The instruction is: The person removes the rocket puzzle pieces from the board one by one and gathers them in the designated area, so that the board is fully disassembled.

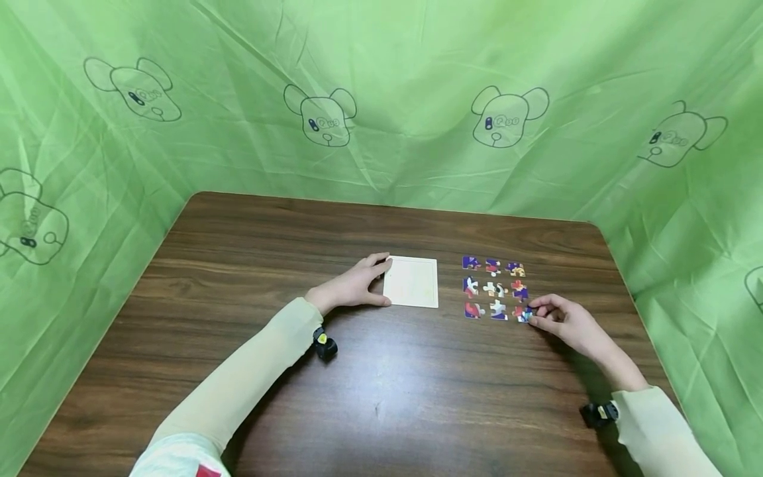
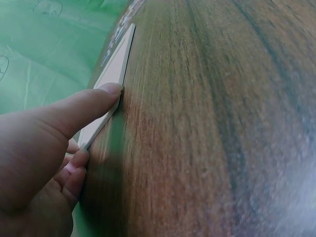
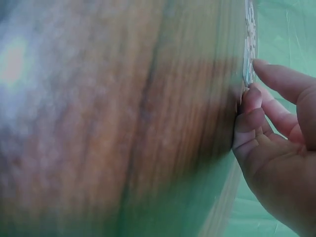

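Observation:
A square white puzzle tray [image 1: 410,282] with a raised rim lies flat on the table. My left hand [image 1: 356,283] holds it at its left side, the thumb at the near corner and the fingers at the far one. In the left wrist view the thumb [image 2: 111,89] presses the tray's edge. To the right, several jigsaw pieces [image 1: 495,289] lie in three rows, printed in purple, red and white. My right hand [image 1: 566,321] has thumb and fingertips curled around the outer edge of the near right jigsaw piece [image 1: 521,314], partly hidden by them.
The dark wood table [image 1: 357,397] has rounded far corners. Green curtains [image 1: 405,66] with mouse-like line drawings hang behind it and along both sides. A small black camera [image 1: 325,346] sits at my left wrist, another camera [image 1: 598,415] at my right.

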A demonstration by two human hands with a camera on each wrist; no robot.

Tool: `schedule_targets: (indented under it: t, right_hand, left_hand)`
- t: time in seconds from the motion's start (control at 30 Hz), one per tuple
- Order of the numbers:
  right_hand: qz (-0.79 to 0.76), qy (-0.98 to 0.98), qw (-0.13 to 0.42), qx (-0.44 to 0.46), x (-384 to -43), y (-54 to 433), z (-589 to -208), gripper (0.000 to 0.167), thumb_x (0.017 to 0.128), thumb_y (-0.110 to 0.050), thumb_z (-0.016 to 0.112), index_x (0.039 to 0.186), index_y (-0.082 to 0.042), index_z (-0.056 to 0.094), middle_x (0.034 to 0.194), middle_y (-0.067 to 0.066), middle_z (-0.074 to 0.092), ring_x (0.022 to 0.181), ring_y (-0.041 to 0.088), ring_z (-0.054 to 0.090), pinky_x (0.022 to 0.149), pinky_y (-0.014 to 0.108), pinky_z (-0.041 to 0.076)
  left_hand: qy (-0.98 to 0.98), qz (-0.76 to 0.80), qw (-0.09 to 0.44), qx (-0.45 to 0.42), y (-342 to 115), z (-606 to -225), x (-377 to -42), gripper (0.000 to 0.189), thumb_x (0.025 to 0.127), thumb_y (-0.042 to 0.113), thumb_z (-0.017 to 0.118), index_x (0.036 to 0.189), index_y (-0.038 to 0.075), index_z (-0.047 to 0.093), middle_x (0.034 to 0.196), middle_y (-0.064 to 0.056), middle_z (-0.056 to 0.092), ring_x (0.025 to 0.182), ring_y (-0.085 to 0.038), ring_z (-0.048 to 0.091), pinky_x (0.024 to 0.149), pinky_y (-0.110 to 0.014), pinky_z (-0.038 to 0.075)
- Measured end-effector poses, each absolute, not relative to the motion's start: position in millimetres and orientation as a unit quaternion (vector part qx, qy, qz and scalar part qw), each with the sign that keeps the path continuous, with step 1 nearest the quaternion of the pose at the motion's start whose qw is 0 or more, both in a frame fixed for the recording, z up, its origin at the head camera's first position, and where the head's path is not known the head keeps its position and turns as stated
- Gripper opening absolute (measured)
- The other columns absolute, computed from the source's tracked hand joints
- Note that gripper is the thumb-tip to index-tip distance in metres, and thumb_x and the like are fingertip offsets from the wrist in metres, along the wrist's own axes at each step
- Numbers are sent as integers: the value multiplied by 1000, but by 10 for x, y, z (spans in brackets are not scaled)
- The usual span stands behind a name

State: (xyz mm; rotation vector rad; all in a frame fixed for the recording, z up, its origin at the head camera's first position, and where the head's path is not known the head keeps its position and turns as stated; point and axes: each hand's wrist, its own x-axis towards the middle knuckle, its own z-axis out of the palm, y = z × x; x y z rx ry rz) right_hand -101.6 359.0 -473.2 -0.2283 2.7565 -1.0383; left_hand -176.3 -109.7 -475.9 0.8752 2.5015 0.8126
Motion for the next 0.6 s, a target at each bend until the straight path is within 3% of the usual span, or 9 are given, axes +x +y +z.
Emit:
schedule_targets:
  t: [0.3, 0.47, 0.53, 0.6]
  right_hand:
    - [-367, 922, 104, -71, -1001, 3597, -4712, 31, 105, -21, 64, 125, 2, 64, 95, 10, 67, 72, 10, 60, 60, 28, 50]
    - [-373, 921, 86, -71, -969, 3640, -4703, 30, 107, -23, 60, 126, 0, 64, 86, 9, 67, 69, 14, 61, 56, 29, 50]
    - [-368, 924, 69, -76, -959, 3666, -4701, 29, 108, -23, 59, 127, -2, 65, 83, 8, 67, 68, 16, 61, 56, 29, 49]
    - [-364, 927, 52, -81, -957, 3693, -4693, 28, 108, -22, 58, 127, -2, 66, 82, 9, 67, 67, 17, 62, 56, 29, 49]
  left_hand:
    - [888, 294, 178, 306, -1112, -4788, -1775, 97, 92, 35, 81, 163, -2, 25, 171, -20, 17, 157, -38, 19, 124, -48, 26]
    - [871, 351, 178, 294, -1148, -4834, -1770, 93, 94, 32, 78, 165, 2, 24, 169, -20, 20, 134, -28, 50, 113, -42, 41]
    - [864, 378, 173, 285, -1190, -4852, -1768, 88, 97, 30, 75, 164, 3, 26, 165, -20, 28, 119, -21, 58, 107, -39, 46]
    - [861, 395, 162, 278, -1254, -4858, -1761, 82, 99, 29, 73, 164, 3, 29, 158, -19, 38, 114, -18, 60, 105, -37, 48]
